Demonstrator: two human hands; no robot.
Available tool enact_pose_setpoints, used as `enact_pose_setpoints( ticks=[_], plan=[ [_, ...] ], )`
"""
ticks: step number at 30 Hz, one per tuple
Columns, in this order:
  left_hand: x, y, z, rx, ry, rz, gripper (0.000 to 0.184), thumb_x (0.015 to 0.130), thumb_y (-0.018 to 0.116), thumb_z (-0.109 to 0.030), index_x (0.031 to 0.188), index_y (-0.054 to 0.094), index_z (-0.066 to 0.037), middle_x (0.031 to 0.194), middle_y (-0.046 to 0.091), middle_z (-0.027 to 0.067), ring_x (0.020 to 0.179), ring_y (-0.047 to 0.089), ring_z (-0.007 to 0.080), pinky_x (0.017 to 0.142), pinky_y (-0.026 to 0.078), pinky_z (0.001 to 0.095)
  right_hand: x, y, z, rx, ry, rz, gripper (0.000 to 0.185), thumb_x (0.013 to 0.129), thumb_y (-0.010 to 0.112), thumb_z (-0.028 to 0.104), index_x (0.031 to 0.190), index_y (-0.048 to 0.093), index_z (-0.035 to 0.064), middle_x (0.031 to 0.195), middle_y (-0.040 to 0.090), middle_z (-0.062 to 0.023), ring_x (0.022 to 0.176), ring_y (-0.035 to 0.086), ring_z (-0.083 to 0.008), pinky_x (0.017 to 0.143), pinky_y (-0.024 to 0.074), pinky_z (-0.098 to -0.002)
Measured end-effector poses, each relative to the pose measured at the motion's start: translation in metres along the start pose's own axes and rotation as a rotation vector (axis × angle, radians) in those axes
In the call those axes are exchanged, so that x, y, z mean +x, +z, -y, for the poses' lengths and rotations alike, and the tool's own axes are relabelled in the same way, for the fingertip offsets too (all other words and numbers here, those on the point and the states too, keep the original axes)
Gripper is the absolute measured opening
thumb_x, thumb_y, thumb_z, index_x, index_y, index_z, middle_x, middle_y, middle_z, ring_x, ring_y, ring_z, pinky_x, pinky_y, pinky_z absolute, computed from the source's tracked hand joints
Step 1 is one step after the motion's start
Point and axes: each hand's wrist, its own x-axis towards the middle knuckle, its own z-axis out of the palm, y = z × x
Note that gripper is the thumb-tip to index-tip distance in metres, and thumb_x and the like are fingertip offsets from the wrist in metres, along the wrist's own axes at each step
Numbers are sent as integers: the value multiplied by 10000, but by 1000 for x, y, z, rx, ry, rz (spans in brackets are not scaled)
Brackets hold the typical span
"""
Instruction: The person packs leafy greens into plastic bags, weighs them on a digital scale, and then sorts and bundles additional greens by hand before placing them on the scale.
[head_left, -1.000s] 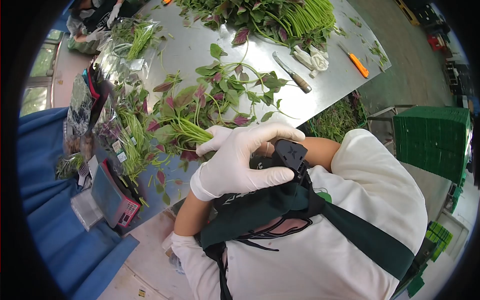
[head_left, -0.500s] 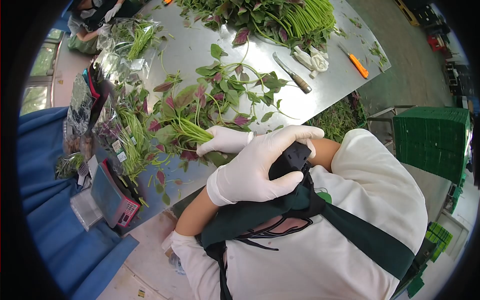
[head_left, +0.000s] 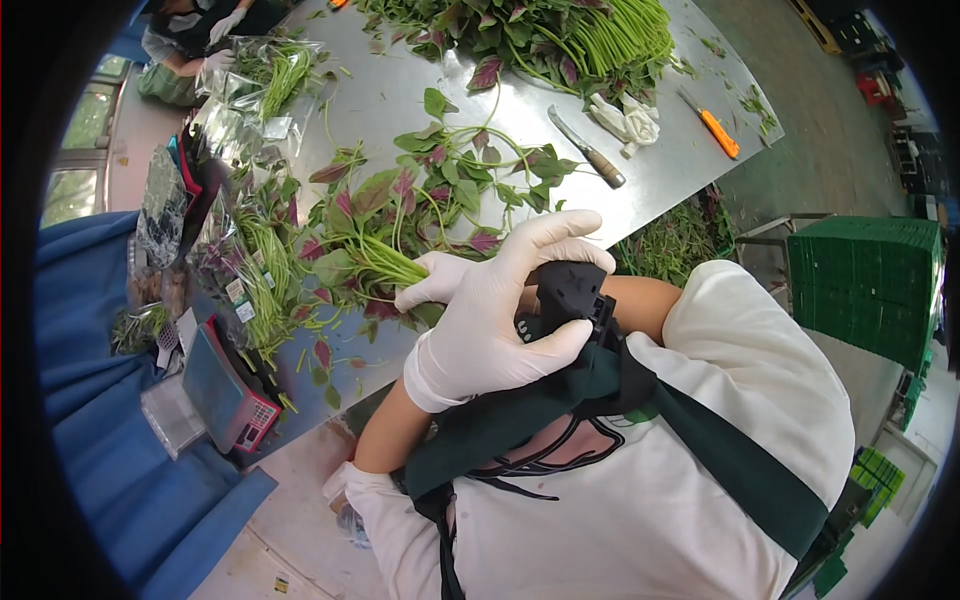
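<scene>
My gloved left hand point(head_left: 490, 320) curves around a black plastic device point(head_left: 570, 292) at my chest, thumb below and fingers above. Behind it, my gloved right hand point(head_left: 435, 282) grips a bunch of amaranth greens point(head_left: 385, 262) by the stems, partly hidden by the left hand. Green and purple leaves spread from the bunch over the metal table point(head_left: 390, 95). Loose amaranth stems point(head_left: 460, 180) lie just beyond. A curved knife point(head_left: 590, 150) with a wooden handle lies farther right.
A large amaranth pile point(head_left: 560, 40) is at the back. An orange-handled knife point(head_left: 718, 132) and a crumpled white cloth point(head_left: 628, 122) lie right. Bagged greens point(head_left: 265, 235) and a scale point(head_left: 225, 390) are left. A co-worker point(head_left: 190, 45) handles bags. Green crates point(head_left: 865, 285) stand right.
My left hand has shifted up and left, its fingers bending more around the black device, which now shows more and has moved slightly left. My right hand stays on the amaranth.
</scene>
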Motion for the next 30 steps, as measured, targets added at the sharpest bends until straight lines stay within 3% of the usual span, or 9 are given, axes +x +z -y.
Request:
enact_pose_setpoints(
  ticks=[14, 17, 20, 22, 23, 25, 26, 28, 30],
  plan=[
    [0, 16, 15, 166, 370, -73, 403, 748, 549, 25, 1054, 302, -61, 1045, 442, 205, 888, 466, 257, 828, 363, 370, 0, -1, 9, 142, 173, -82, 180, 736, 636, 237, 758, 578, 68, 624, 527, 39, 510, 438, -39, 452, 339, -207],
    [-4, 17, 24, 228, 332, -40, 457, 766, 597, -36, 1074, 261, -64, 1058, 455, 225, 920, 451, 241, 840, 365, 363, 2, 4, -2, 172, 164, -192, 184, 734, 635, 242, 756, 577, 68, 626, 528, 42, 510, 436, -37, 451, 333, -205],
    [-4, 15, 22, 150, 166, -12, 415, 757, 642, -119, 1061, 370, -42, 989, 452, 144, 871, 468, 256, 809, 365, 363, 4, -7, 14, 150, 231, 6, 245, 708, 666, 280, 843, 588, 92, 705, 522, 33, 687, 460, -20, 551, 350, -207],
    [-8, 2, 9, 179, 73, -17, 536, 742, 677, -317, 1125, 422, -44, 956, 477, 117, 923, 480, 251, 816, 375, 339, -9, -8, 19, 170, 37, -81, 224, 737, 630, 225, 894, 593, 69, 738, 555, 15, 725, 497, -61, 609, 385, -227],
    [-14, -10, 10, 273, 134, -88, 504, 740, 672, -332, 1090, 458, -40, 961, 490, 119, 930, 488, 248, 805, 385, 329, -23, -10, 25, 133, -153, -143, 225, 756, 617, 209, 917, 592, 55, 764, 570, 3, 739, 517, -89, 655, 405, -237],
    [-32, -36, 16, 453, 211, -286, 345, 736, 672, -259, 960, 554, -26, 909, 545, 107, 855, 538, 247, 742, 418, 305, -34, -9, 43, 250, -216, -212, 224, 776, 606, 202, 926, 585, 36, 793, 580, -18, 756, 540, -108, 685, 430, -239],
    [-48, -39, 16, 493, 108, -508, 241, 781, 627, -214, 875, 567, -1, 829, 556, 72, 731, 532, 155, 664, 420, 271, -21, -10, 47, 280, -87, -219, 204, 777, 610, 201, 909, 585, 47, 806, 586, -27, 755, 549, -93, 647, 448, -223],
    [-70, -47, 34, 156, 23, -968, 96, 863, 510, -67, 841, 587, -15, 702, 533, -3, 603, 469, 55, 554, 367, 183, -13, -22, 45, 318, 93, -110, 189, 785, 601, 195, 887, 574, 39, 805, 576, -29, 753, 550, -93, 642, 447, -219],
    [-94, -55, 42, -7, -40, -1190, 83, 849, 571, -82, 832, 595, -5, 658, 539, -14, 600, 481, 27, 515, 353, 163, -12, -21, 46, 337, 77, -97, 156, 788, 595, 175, 864, 566, 41, 787, 562, -14, 725, 532, -85, 632, 432, -225]
  ],
)
